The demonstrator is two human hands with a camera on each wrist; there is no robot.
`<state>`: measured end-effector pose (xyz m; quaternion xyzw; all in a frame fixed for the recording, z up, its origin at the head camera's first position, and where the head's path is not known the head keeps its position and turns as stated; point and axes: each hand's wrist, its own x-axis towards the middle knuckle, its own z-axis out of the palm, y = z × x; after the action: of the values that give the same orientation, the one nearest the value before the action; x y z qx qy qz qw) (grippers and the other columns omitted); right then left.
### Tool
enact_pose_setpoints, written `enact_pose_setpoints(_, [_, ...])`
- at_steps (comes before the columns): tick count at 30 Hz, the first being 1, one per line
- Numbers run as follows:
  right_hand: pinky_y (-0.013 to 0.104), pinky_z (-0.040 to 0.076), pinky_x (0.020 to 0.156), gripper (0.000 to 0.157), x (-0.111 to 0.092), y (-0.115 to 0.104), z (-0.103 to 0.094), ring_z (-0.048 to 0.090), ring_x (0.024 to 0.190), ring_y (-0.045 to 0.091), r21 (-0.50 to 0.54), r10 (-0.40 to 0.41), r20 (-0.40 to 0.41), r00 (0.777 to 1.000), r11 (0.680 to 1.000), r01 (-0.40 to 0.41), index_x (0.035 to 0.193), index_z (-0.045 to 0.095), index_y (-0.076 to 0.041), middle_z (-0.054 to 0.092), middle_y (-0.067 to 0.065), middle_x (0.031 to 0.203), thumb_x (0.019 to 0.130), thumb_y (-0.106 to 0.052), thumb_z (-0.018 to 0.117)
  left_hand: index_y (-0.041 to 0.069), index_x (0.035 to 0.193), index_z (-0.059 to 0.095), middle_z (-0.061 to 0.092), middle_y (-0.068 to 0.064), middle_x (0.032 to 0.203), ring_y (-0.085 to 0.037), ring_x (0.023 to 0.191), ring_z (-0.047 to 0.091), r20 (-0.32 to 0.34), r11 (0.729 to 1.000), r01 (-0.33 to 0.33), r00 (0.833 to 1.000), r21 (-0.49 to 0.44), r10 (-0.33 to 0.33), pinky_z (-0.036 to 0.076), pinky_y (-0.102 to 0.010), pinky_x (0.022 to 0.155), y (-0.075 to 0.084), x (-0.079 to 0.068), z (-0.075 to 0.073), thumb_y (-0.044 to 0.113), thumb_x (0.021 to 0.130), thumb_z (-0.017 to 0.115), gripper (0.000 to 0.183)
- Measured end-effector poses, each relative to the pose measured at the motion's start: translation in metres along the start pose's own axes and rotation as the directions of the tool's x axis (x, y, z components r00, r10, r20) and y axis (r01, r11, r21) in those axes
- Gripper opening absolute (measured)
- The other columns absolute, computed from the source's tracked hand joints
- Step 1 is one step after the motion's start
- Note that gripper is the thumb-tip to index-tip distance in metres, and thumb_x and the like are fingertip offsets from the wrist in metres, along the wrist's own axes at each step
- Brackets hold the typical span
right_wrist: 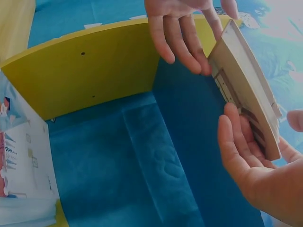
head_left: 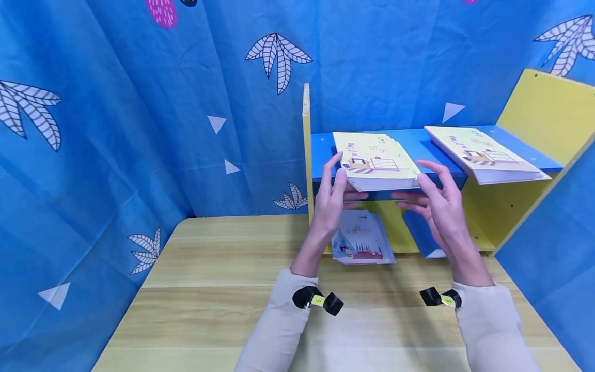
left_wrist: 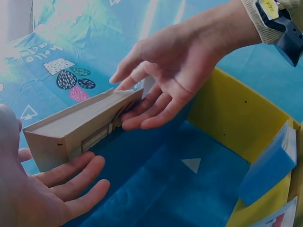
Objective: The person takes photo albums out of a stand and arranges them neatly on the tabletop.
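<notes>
A thick cream book (head_left: 378,157) with a furniture drawing on its cover lies on the blue shelf board (head_left: 321,150), its near end jutting past the front edge. My left hand (head_left: 329,204) is at its near left corner, index finger along the side and other fingers below. At the near right corner is my right hand (head_left: 441,206), fingers spread beneath the overhang. In the right wrist view, the right hand's (right_wrist: 265,175) thumb stands apart from the book (right_wrist: 244,90). The left wrist view shows the left hand's (left_wrist: 52,189) fingers nearly straight below the book (left_wrist: 85,123).
A similar cream book (head_left: 485,152) overhangs the shelf farther right. Yellow side panels (head_left: 539,113) bound the shelf. In the lower compartment are a pale picture book (head_left: 360,237) and a blue book (head_left: 423,235). The wooden table (head_left: 223,289) extends left and in front.
</notes>
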<state>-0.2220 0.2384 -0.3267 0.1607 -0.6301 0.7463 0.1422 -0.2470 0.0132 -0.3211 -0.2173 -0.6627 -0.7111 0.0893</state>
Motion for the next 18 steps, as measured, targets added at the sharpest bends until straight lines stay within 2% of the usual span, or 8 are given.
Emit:
enact_pose_setpoints(7, [0.033, 0.062, 0.079, 0.048, 0.0076, 0.0007, 0.0042, 0.077, 0.091, 0.024, 0.053, 0.017, 0.000, 1.000, 0.998, -0.017, 0.149, 0.044, -0.009, 0.063, 0.013, 0.125, 0.107, -0.029, 0.055, 0.031, 0.157, 0.033, 0.071, -0.017, 0.105, -0.037, 0.090, 0.075, 0.018, 0.998, 0.018, 1.000, -0.060, -0.017, 0.059, -0.060, 0.082, 0.0015, 0.0062, 0.0022, 0.047, 0.110, 0.037, 0.050])
enact_pose_setpoints(12, [0.032, 0.062, 0.080, 0.044, 0.0075, 0.0013, 0.0054, 0.076, 0.091, 0.023, 0.077, 0.015, -0.001, 1.000, 0.997, -0.015, 0.145, 0.049, -0.007, 0.063, 0.013, 0.124, 0.107, -0.028, 0.055, 0.031, 0.154, 0.036, 0.072, -0.016, 0.105, -0.036, 0.090, 0.075, 0.014, 0.996, 0.031, 0.999, -0.082, -0.030, 0.061, -0.053, 0.080, 0.0019, 0.0068, 0.0053, 0.046, 0.110, 0.037, 0.046])
enact_pose_setpoints(18, [0.030, 0.061, 0.084, 0.044, 0.0065, 0.0021, 0.0071, 0.075, 0.097, 0.021, 0.062, 0.022, -0.021, 1.000, 0.998, -0.021, 0.145, 0.051, -0.007, 0.060, 0.013, 0.129, 0.107, -0.028, 0.056, 0.030, 0.151, 0.040, 0.068, -0.013, 0.108, -0.030, 0.088, 0.073, -0.024, 0.997, 0.033, 0.999, -0.077, -0.035, 0.063, -0.047, 0.079, 0.0011, 0.0066, 0.0067, 0.040, 0.110, 0.038, 0.042])
